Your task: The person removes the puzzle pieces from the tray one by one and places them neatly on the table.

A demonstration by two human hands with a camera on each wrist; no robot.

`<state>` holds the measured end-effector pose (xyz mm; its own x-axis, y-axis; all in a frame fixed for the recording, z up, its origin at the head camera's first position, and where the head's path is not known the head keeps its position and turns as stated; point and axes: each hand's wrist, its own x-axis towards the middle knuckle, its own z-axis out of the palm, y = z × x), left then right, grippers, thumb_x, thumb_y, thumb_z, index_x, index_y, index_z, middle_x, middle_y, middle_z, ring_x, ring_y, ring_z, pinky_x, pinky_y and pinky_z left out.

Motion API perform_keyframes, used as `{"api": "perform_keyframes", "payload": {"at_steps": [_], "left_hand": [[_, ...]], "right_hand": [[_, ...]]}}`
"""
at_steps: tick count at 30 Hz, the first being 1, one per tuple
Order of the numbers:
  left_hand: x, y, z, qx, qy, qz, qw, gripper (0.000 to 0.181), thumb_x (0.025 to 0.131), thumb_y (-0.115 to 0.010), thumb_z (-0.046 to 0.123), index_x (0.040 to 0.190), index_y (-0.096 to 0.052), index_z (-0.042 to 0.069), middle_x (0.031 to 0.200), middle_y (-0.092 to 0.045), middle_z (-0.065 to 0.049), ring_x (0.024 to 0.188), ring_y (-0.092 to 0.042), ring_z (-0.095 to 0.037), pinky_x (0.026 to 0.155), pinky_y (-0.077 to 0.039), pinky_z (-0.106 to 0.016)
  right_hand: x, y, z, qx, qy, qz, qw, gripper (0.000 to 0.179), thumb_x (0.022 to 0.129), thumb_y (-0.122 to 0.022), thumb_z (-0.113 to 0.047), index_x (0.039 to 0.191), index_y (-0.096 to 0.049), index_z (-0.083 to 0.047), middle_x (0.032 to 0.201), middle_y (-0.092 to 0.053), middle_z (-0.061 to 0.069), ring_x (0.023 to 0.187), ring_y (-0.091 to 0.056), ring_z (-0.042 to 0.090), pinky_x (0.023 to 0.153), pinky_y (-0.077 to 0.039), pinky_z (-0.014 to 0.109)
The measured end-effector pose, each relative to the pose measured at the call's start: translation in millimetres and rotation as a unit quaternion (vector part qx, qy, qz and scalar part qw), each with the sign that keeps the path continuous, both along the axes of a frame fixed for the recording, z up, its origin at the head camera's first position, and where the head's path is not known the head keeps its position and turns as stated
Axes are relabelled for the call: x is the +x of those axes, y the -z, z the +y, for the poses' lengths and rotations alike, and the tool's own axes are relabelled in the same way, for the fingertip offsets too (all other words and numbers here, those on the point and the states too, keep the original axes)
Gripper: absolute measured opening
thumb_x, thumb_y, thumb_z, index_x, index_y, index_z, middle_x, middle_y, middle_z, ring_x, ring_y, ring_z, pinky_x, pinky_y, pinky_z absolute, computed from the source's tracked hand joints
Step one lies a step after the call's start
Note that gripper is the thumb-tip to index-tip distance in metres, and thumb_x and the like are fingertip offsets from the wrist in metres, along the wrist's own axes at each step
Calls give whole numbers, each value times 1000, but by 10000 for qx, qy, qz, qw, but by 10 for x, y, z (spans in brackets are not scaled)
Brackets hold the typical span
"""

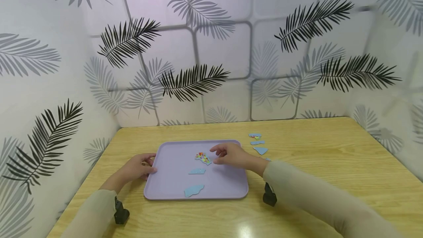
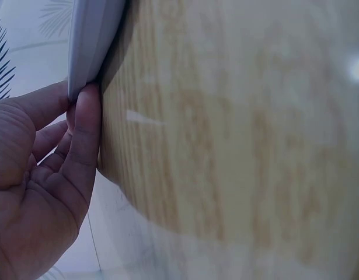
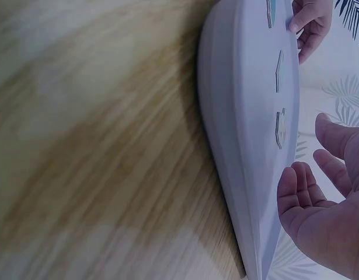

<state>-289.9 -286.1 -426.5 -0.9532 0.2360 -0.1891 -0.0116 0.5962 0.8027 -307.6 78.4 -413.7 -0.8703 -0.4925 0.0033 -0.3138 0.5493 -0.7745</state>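
A lilac tray [image 1: 172,157] lies on the table with three flat, irregular cut-out pieces on it. One is a multicoloured piece [image 1: 203,158] edged in light blue; nearer the front are a narrow light-blue piece [image 1: 197,171] and a wavy-edged light-blue piece [image 1: 194,190]. My left hand [image 1: 136,167] pinches the tray's left rim between thumb and fingers, as the left wrist view shows close up. Over the tray's right half, my right hand [image 1: 232,155] hovers just right of the multicoloured piece. Its fingers are loosely bent and nothing is between them in the right wrist view.
Right of the tray, several more flat pieces lie in a column on the wooden table [image 1: 314,164]: a blue piece with coloured bits [image 1: 255,136], a thin strip [image 1: 257,143], a triangular piece [image 1: 261,150] and one partly behind my right wrist. Leaf-patterned cloth [image 1: 224,98] stands behind the table.
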Motion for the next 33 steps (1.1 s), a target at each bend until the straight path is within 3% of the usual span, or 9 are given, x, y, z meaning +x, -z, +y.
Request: {"api": "perform_keyframes", "payload": {"at_steps": [13, 21, 33], "left_hand": [[-9, -5, -4, -23, 1, 17, 10000, 63, 88, -70, 3, 142, -40, -8, 103, -51, -13, 79, -54, -19, 62, -54, -33], [-14, 26, -3, -108, -10, 50, 9999, 63, 88, -70, 3, 142, -40, -8, 103, -52, -13, 79, -55, -19, 62, -55, -34], [4, -2, 8, -118, 1, 52, 9999, 63, 88, -70, 4, 142, -40, -8, 103, -52, -14, 78, -55, -19, 62, -54, -33]], "right_hand": [[-111, 24, -206, 316, 204, -127, 9992, 45, 82, -79, -12, 124, -65, -7, 111, -60, 6, 100, -59, 19, 85, -50, 31], [-175, 97, -283, 304, 176, -167, 9992, 48, 78, -83, -12, 122, -66, -7, 108, -60, 4, 93, -58, 16, 84, -48, 30], [-240, 127, -325, 890, -39, -46, 9960, 45, 80, -82, -18, 122, -68, -15, 104, -59, -1, 92, -52, 15, 83, -44, 33]]}}
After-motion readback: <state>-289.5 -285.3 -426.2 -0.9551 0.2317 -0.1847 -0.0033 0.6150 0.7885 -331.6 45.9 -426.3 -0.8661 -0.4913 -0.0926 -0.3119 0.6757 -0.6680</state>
